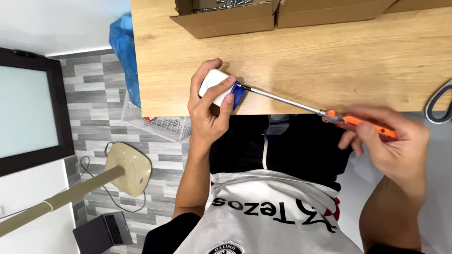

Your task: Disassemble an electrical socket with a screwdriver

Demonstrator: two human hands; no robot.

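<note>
At the bench [301, 61] edge, the left hand [207, 106] clamped a small white-and-blue plastic device [221, 88] (light, rigid, likely slippery) by its sides, while the right hand [391, 143] closed round the orange-handled screwdriver [320, 112].

a light wooden desk [329, 56] is sitting above a grey plank-patterned floor [89, 94]; a beige fan base [128, 168] and a white wire basket [157, 124] are resting there beside a dark-framed panel [28, 113].
</note>
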